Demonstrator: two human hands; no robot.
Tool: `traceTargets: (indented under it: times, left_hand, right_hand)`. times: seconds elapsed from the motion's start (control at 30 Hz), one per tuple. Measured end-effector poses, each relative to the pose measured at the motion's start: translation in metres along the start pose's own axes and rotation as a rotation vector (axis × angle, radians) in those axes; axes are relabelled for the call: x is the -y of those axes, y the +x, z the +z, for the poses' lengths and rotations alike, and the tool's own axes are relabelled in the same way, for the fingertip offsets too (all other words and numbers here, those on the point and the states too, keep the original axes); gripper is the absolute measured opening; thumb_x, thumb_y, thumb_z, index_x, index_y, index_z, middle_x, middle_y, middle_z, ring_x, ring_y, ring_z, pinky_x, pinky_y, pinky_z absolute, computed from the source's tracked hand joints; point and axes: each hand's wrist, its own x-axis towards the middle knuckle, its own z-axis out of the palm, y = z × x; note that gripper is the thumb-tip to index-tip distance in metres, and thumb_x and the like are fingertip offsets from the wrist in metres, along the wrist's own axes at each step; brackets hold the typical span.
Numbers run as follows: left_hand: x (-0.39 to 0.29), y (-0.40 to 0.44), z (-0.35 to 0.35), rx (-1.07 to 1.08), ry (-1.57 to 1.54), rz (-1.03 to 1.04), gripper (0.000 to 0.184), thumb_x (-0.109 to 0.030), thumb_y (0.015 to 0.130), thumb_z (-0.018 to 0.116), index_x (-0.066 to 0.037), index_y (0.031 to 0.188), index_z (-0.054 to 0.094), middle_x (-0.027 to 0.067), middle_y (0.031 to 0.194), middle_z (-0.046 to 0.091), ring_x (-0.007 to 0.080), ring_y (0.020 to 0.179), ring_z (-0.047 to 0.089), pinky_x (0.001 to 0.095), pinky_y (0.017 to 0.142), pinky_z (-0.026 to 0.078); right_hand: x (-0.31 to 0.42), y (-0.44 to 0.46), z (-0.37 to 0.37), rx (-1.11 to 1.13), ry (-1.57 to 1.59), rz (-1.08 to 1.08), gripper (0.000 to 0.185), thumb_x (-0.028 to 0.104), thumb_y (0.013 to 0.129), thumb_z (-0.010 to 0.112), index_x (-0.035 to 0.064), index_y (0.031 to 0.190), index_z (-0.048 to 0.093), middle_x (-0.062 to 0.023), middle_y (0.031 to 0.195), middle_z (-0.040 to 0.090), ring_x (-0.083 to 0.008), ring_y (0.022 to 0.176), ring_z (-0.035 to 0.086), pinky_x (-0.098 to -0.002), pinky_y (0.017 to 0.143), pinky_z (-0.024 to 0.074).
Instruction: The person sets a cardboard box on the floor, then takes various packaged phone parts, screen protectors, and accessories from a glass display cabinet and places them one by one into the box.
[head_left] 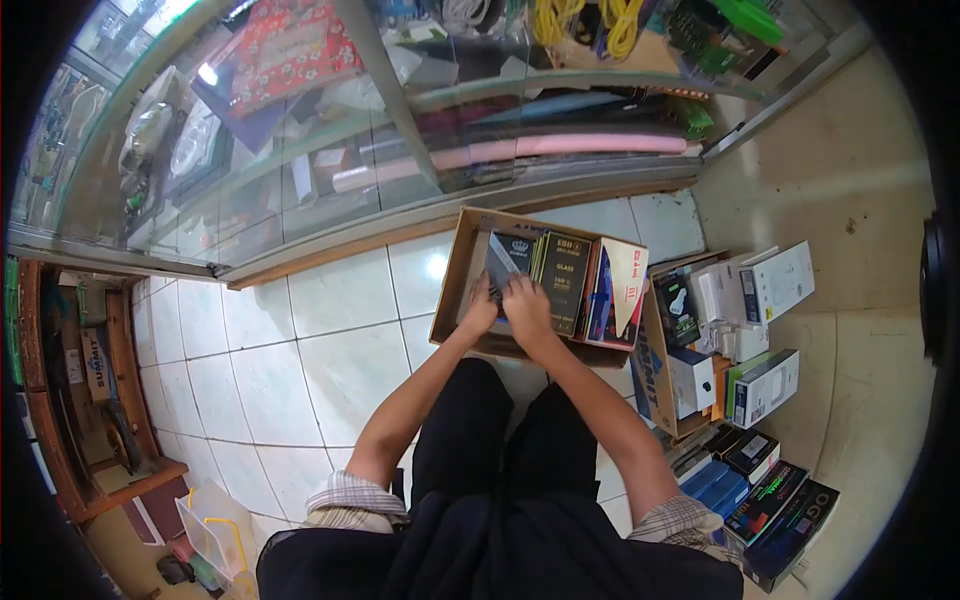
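An open cardboard box (455, 285) stands on the tiled floor in front of my knees. Inside, a dark flat packet (512, 250) with a crown print and a grey diagonal band leans at the left of the row. My left hand (481, 308) grips its lower left edge, fingers closed. My right hand (526, 307) has its fingers curled on the packet's lower right part; the thumb is partly hidden. Beside it stand several black and gold packets (567, 275) marked "GLASS". Further right in the box are white and red packets (622, 280).
A glass display case (400, 110) runs along the far side. To the right stand a second carton (655, 375) of white boxes (775, 285) and stacked black boxes (790, 530). At left are a wooden shelf (130, 400) and a clear plastic container (215, 525).
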Motion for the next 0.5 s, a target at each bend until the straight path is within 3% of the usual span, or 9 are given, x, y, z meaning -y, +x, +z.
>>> traceTargets:
  times: [0.03, 0.1, 0.23, 0.3, 0.4, 0.5]
  left_hand:
    - [-0.009, 0.001, 0.0, -0.031, 0.124, 0.229, 0.062, -0.001, 0.077, 0.044, -0.004, 0.135, 0.023, 0.0191, 0.136, 0.029, 0.0312, 0.13, 0.02, 0.0358, 0.105, 0.018]
    - [-0.096, -0.021, -0.015, -0.055, 0.17, 0.574, 0.059, -0.004, 0.081, 0.045, 0.0, 0.135, 0.022, 0.0167, 0.139, 0.024, 0.0306, 0.131, 0.017, 0.035, 0.106, 0.016]
    - [-0.31, -0.088, -0.043, -0.006, 0.129, 0.919, 0.058, -0.006, 0.082, 0.047, -0.001, 0.135, 0.023, 0.0155, 0.139, 0.025, 0.0313, 0.131, 0.017, 0.0363, 0.106, 0.015]
    - [-0.394, -0.117, -0.049, -0.011, 0.094, 1.168, 0.056, -0.009, 0.084, 0.047, -0.001, 0.134, 0.024, 0.0149, 0.139, 0.026, 0.0269, 0.131, 0.019, 0.0348, 0.106, 0.013]
    - [-0.494, -0.151, -0.054, -0.042, 0.081, 1.429, 0.054, -0.007, 0.081, 0.049, -0.001, 0.131, 0.029, 0.0159, 0.137, 0.029, 0.0318, 0.13, 0.021, 0.0385, 0.105, 0.017]
    - [-0.572, -0.17, -0.054, -0.087, 0.031, 1.61, 0.052, -0.008, 0.081, 0.049, 0.0, 0.129, 0.031, 0.0163, 0.135, 0.031, 0.031, 0.129, 0.023, 0.0382, 0.104, 0.019]
  right_hand:
    - [-0.011, 0.004, -0.034, -0.175, 0.113, -0.027, 0.027, 0.012, 0.07, 0.054, 0.0013, 0.094, 0.059, -0.0109, 0.105, 0.057, -0.0274, 0.101, 0.051, -0.0346, 0.079, 0.0426]
    - [-0.04, 0.018, -0.11, -0.414, 0.207, -0.031, 0.027, 0.008, 0.07, 0.055, 0.0015, 0.096, 0.058, -0.0127, 0.105, 0.055, -0.0298, 0.104, 0.049, -0.0381, 0.084, 0.0418]
    - [-0.086, 0.035, -0.305, -0.774, 0.241, 0.042, 0.027, -0.001, 0.071, 0.056, 0.004, 0.098, 0.057, -0.0113, 0.109, 0.054, -0.03, 0.104, 0.049, -0.038, 0.084, 0.0422]
    - [-0.098, 0.039, -0.388, -0.95, 0.185, 0.033, 0.027, -0.002, 0.071, 0.057, 0.0038, 0.097, 0.058, -0.0113, 0.108, 0.054, -0.0298, 0.102, 0.05, -0.0378, 0.084, 0.0426]
    - [-0.113, 0.044, -0.483, -1.196, 0.093, 0.011, 0.025, -0.003, 0.071, 0.057, 0.0034, 0.095, 0.058, -0.0113, 0.106, 0.055, -0.0297, 0.097, 0.052, -0.0373, 0.081, 0.0437]
    - [-0.125, 0.054, -0.554, -1.364, 0.132, 0.013, 0.023, -0.002, 0.074, 0.056, 0.0034, 0.096, 0.058, -0.0119, 0.104, 0.054, -0.0304, 0.097, 0.051, -0.0384, 0.081, 0.0427]
